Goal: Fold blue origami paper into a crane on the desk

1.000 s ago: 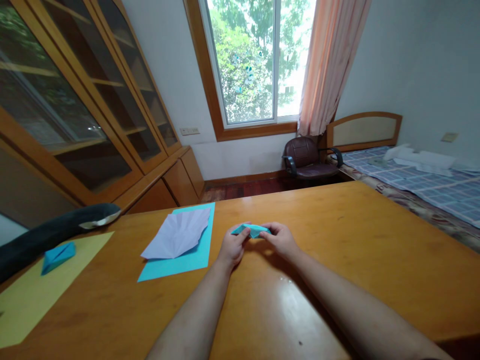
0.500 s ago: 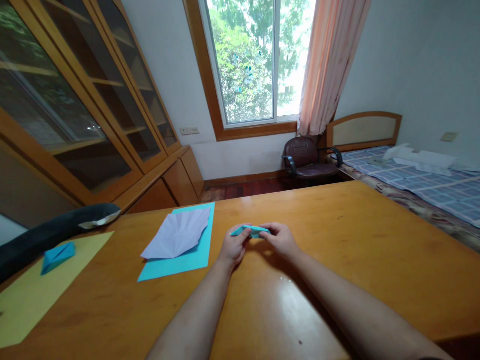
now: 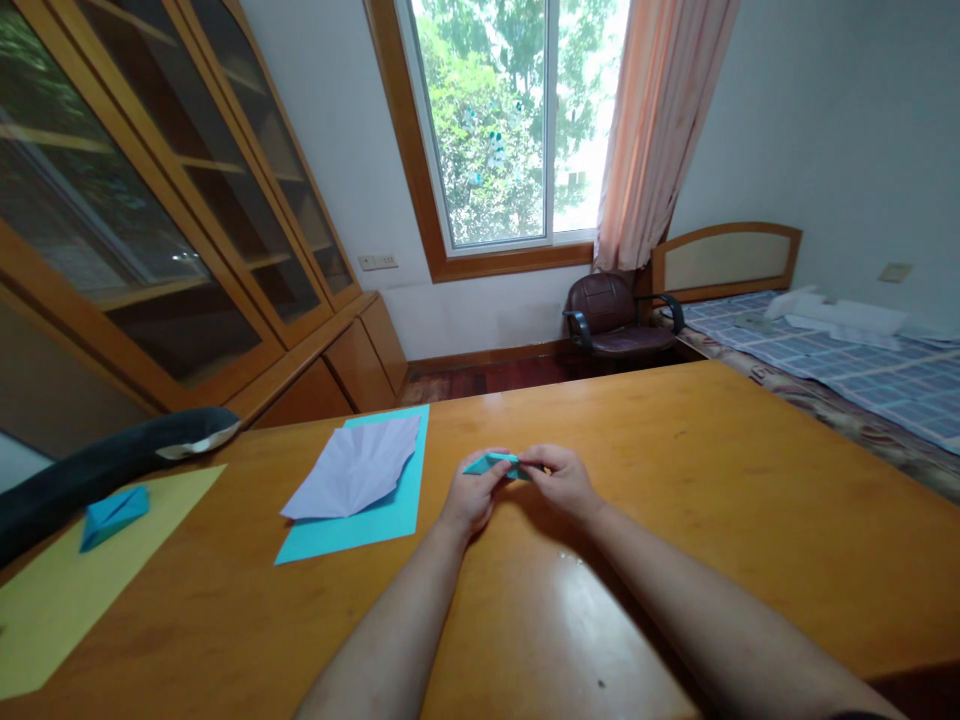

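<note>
A small piece of folded turquoise paper (image 3: 484, 463) is held just above the table, between both hands. My left hand (image 3: 472, 495) is closed round its left part, the thumb pressed on the near side. With thumb and fingers, my right hand (image 3: 559, 478) pinches the right end, and the fingertips hide that end. To the left, a creased white sheet (image 3: 352, 465) lies on a flat turquoise sheet (image 3: 409, 500).
A blue folded paper piece (image 3: 116, 512) rests on a yellow sheet (image 3: 142, 570) at the left, beside a dark plush-looking object (image 3: 112, 455). The wooden table (image 3: 750, 510) has a chair (image 3: 611, 310) and a bed (image 3: 840, 350) beyond it.
My right fingers have shifted slightly left along the folded turquoise paper, covering more of its right end. My left thumb has moved a little to the right.
</note>
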`<state>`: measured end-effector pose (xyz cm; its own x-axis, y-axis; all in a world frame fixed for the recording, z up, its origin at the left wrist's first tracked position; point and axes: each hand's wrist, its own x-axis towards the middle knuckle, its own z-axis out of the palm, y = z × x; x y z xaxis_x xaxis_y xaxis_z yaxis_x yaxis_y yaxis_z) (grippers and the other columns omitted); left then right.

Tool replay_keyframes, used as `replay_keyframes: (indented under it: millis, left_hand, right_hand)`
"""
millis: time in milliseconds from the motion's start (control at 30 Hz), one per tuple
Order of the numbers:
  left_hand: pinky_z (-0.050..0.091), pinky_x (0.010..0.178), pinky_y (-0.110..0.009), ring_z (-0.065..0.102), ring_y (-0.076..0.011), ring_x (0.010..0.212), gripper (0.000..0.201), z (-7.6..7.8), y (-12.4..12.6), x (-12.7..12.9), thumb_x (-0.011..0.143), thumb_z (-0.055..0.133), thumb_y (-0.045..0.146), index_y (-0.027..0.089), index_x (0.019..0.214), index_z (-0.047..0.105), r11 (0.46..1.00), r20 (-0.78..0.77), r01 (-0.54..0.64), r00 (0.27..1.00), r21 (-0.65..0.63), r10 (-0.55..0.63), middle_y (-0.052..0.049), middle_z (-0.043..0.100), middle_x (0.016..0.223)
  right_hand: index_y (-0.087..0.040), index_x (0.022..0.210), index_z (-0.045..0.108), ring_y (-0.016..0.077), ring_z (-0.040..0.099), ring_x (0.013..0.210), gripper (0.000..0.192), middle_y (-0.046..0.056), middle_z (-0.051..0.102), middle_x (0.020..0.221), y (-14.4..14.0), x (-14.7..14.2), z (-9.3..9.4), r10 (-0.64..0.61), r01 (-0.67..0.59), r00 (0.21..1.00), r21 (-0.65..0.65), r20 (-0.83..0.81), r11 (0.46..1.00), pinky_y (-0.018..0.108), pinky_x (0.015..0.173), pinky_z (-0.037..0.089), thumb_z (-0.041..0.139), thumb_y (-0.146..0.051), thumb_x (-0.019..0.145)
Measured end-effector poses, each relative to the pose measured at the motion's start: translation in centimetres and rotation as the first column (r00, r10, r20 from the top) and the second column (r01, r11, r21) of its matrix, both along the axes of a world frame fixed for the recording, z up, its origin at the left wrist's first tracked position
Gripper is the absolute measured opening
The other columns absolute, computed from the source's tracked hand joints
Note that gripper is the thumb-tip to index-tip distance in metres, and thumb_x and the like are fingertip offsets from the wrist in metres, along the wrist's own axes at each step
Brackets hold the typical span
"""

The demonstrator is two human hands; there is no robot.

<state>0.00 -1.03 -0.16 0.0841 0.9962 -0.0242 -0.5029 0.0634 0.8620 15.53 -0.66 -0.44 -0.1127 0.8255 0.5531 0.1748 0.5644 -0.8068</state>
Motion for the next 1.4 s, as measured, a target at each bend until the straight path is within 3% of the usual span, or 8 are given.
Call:
replay_keyframes:
  millis: [100, 300, 400, 800, 1000, 1200, 1400]
  left_hand:
    - [0.053, 0.072, -0.025, 0.064, -0.012, 0.07, 0.036, 0.0, 0.0, 0.0, 0.053, 0.088, 0.027, 0.013, 0.08, 0.069, 1.0, 0.008, -0.013, 1.0, -0.001, 0.013, -0.001, 0.071, 0.075]
    - [0.051, 0.068, -0.024, 0.062, -0.0113, 0.066, 0.038, -0.3, 0.2, 0.1, 0.049, 0.089, 0.032, 0.013, 0.075, 0.07, 0.999, -0.01, -0.041, 0.999, -0.003, 0.041, -0.001, 0.07, 0.07]
    - [0.051, 0.069, -0.024, 0.062, -0.0112, 0.066, 0.036, -0.3, 0.2, 0.1, 0.049, 0.089, 0.032, 0.014, 0.074, 0.07, 0.999, -0.009, -0.038, 0.999, 0.0, 0.038, -0.001, 0.07, 0.071]
    - [0.051, 0.069, -0.026, 0.062, -0.012, 0.067, 0.031, -0.4, 0.3, 0.2, 0.05, 0.088, 0.027, 0.014, 0.07, 0.07, 1.0, 0.038, -0.018, 0.999, -0.016, 0.018, 0.0, 0.069, 0.069]
    - [0.048, 0.073, -0.025, 0.06, -0.0125, 0.072, 0.026, -1.2, 0.7, 0.3, 0.053, 0.086, 0.028, 0.015, 0.07, 0.071, 0.991, -0.028, -0.094, 0.995, 0.1, 0.098, 0.0, 0.068, 0.073]
    - [0.045, 0.076, -0.024, 0.058, -0.0119, 0.074, 0.022, -1.4, 0.7, 0.6, 0.057, 0.084, 0.027, 0.016, 0.069, 0.071, 0.986, -0.053, -0.073, 0.995, 0.149, 0.081, 0.001, 0.066, 0.074]
    - [0.045, 0.074, -0.025, 0.058, -0.0117, 0.07, 0.024, -1.4, 0.8, 0.6, 0.057, 0.084, 0.03, 0.015, 0.071, 0.071, 0.983, -0.038, -0.128, 0.99, 0.135, 0.134, 0.0, 0.066, 0.071]
  right_hand:
    - [-0.021, 0.076, 0.073, 0.0171, 0.065, 0.068, 0.015, 0.004, 0.072, 0.074, 0.0, -0.1, 0.0, 0.005, -0.006, 1.0, -0.022, -0.023, 1.0, 0.029, 0.067, 0.053, 0.064, -0.032, 0.079]
    - [-0.017, 0.078, 0.072, 0.0186, 0.065, 0.069, 0.018, 0.006, 0.073, 0.077, -0.2, -0.5, 0.3, -0.02, -0.007, 0.993, -0.221, -0.116, 0.975, 0.03, 0.067, 0.053, 0.067, -0.034, 0.073]
    - [-0.017, 0.078, 0.072, 0.0186, 0.065, 0.07, 0.02, 0.006, 0.072, 0.077, -0.2, -0.6, 0.4, 0.014, -0.05, 0.99, -0.261, -0.137, 0.964, 0.031, 0.068, 0.053, 0.067, -0.035, 0.073]
    - [-0.017, 0.068, 0.069, 0.0154, 0.06, 0.063, 0.018, 0.004, 0.067, 0.067, 0.0, -0.7, 0.2, 0.029, -0.057, 0.989, -0.194, -0.144, 0.979, 0.027, 0.061, 0.048, 0.068, -0.034, 0.074]
    - [-0.017, 0.069, 0.069, 0.0155, 0.059, 0.063, 0.016, 0.004, 0.068, 0.068, -0.1, -1.1, 0.1, -0.044, 0.037, 0.998, -0.144, -0.044, 0.989, 0.026, 0.06, 0.046, 0.063, -0.03, 0.077]
    - [-0.018, 0.066, 0.068, 0.0145, 0.058, 0.061, 0.015, 0.003, 0.066, 0.064, 0.0, -1.1, 0.2, -0.06, 0.059, 0.998, -0.072, -0.021, 0.996, 0.025, 0.061, 0.045, 0.061, -0.027, 0.076]
    - [-0.017, 0.064, 0.068, 0.0142, 0.056, 0.059, 0.017, 0.003, 0.065, 0.062, 0.1, -1.1, 0.2, -0.073, 0.068, 0.997, -0.137, -0.03, 0.988, 0.025, 0.057, 0.043, 0.062, -0.029, 0.075]
